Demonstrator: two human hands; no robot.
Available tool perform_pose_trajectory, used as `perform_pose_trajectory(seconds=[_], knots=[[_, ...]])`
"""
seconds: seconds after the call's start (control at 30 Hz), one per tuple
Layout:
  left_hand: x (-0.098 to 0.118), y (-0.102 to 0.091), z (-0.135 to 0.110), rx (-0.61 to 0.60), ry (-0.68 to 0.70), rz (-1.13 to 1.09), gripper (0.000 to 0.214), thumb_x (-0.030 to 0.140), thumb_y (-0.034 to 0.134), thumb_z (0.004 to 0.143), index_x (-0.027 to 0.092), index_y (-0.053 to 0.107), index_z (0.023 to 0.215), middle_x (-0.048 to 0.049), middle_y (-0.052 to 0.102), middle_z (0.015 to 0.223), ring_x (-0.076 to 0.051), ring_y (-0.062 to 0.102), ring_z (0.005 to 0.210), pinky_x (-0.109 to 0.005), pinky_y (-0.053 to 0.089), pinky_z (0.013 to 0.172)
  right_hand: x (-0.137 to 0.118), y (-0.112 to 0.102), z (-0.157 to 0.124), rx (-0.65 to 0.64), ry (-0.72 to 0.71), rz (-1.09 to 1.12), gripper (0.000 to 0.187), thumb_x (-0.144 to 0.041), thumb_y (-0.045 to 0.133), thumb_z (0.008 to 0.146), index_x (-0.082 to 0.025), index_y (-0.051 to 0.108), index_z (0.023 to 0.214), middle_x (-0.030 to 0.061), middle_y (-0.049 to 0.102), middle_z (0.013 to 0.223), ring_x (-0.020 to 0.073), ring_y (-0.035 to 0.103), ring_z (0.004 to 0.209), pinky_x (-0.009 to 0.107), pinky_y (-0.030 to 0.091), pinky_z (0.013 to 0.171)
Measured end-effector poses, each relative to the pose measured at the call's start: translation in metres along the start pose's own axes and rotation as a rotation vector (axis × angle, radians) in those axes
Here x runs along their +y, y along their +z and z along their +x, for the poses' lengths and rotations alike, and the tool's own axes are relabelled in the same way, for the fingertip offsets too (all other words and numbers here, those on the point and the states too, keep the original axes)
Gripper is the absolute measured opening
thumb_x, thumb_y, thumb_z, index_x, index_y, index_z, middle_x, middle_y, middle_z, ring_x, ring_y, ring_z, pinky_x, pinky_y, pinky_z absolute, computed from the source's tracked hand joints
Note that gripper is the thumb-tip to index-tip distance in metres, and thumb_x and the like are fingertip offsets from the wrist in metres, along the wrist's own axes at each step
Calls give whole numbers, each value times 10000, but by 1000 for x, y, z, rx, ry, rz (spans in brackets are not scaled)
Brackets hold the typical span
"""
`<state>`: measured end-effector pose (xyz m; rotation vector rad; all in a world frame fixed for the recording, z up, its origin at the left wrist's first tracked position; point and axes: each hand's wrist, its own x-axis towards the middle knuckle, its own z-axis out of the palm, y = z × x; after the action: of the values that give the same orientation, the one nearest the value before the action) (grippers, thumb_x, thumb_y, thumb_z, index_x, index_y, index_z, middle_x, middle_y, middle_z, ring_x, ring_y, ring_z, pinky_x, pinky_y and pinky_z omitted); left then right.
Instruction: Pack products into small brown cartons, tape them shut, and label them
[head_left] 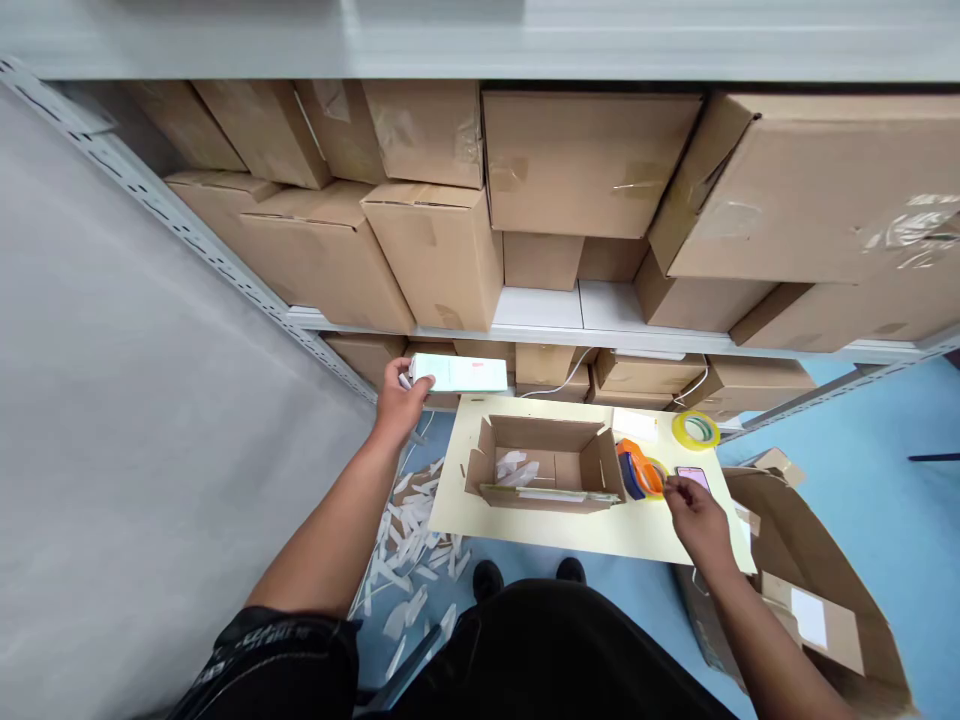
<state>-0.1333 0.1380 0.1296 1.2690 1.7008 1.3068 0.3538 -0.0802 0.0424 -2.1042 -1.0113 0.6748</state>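
My left hand [400, 397] is closed on the end of a flat pale green and white packet [461, 373], held out over the far left corner of a small pale yellow table [547, 535]. An open cardboard box [546, 463] stands on the table with white packing pieces inside. My right hand [696, 515] reaches to the right of the box, its fingers pinched at the orange and blue tape dispenser [637, 470]. A phone [694, 477] lies just beyond that hand.
A yellow tape roll [696, 430] sits at the table's far right corner. Metal shelving [570, 305] packed with cardboard boxes stands behind. White scraps [409, 545] litter the blue floor at left. A large open carton [810, 580] stands at right. A grey wall fills the left.
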Motion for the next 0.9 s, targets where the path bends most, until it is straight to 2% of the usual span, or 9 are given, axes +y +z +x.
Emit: perform_pose_trajectory(seconds=[0.07, 0.13, 0.2, 0.27, 0.43, 0.6, 0.7, 0.8, 0.9], knots=[[21, 0, -24, -45, 15, -118, 487, 363, 699, 751, 260, 525, 1194, -44, 599, 1295, -207, 657, 1027, -279, 608, 701, -41, -3, -7, -28, -72, 112, 408, -555, 647, 828, -219, 747, 1038, 94, 776, 1095, 284, 710, 1013, 409, 545, 937], [37, 7, -50, -124, -25, -200, 491, 337, 686, 739, 266, 514, 1193, -45, 592, 1308, -213, 660, 1040, -282, 611, 689, -82, 7, -14, -184, -138, 216, 422, -584, 667, 847, -220, 745, 1047, 81, 779, 1062, 270, 715, 997, 385, 557, 922], [44, 21, -77, -234, -84, -252, 477, 320, 673, 733, 268, 520, 1182, -43, 611, 1274, -216, 670, 1008, -291, 610, 673, -114, 23, -20, -330, -120, 296, 488, -625, 664, 859, -229, 728, 1136, 70, 779, 1044, 254, 725, 944, 364, 587, 849], [43, 39, -102, -334, -141, -272, 446, 311, 672, 734, 263, 536, 1156, -44, 634, 1236, -217, 678, 978, -297, 605, 669, -132, 40, -21, -436, -79, 353, 516, -660, 619, 880, -227, 707, 1144, 56, 768, 971, 240, 725, 866, 341, 601, 752], [25, 73, -133, -472, -218, -195, 384, 327, 673, 802, 258, 558, 1161, -64, 680, 1256, -235, 695, 1047, -333, 609, 773, -130, 55, -13, -400, -18, 187, 430, -644, 552, 914, -228, 659, 903, 27, 699, 794, 214, 676, 699, 306, 560, 628], [11, 77, -122, -657, -98, 222, 348, 360, 662, 865, 223, 669, 1185, -85, 759, 1203, -261, 707, 1092, -351, 548, 955, -127, 52, -1, -456, -20, -261, 414, -569, 487, 973, -208, 679, 905, 93, 739, 858, 249, 706, 798, 309, 498, 693], [0, 80, -112, -761, -16, 489, 269, 338, 659, 846, 200, 750, 1058, -98, 783, 1129, -280, 719, 1060, -336, 544, 921, -136, 57, 5, -506, -78, -475, 361, -504, 543, 945, -182, 705, 975, 140, 756, 969, 295, 705, 932, 338, 499, 754], [-12, 88, -108, -866, -43, 765, 155, 312, 689, 790, 203, 774, 859, -92, 795, 936, -286, 741, 972, -318, 549, 849, -143, 70, 10, -571, -76, -555, 332, -371, 624, 883, -140, 703, 1108, 188, 751, 1090, 322, 700, 1026, 353, 515, 802], [-22, 98, -106, -899, -91, 860, 116, 259, 735, 703, 190, 770, 789, -114, 790, 860, -306, 755, 939, -316, 555, 803, -142, 88, 14, -657, 13, -554, 249, -272, 680, 823, -112, 720, 1009, 223, 752, 1028, 332, 721, 952, 369, 539, 774]])
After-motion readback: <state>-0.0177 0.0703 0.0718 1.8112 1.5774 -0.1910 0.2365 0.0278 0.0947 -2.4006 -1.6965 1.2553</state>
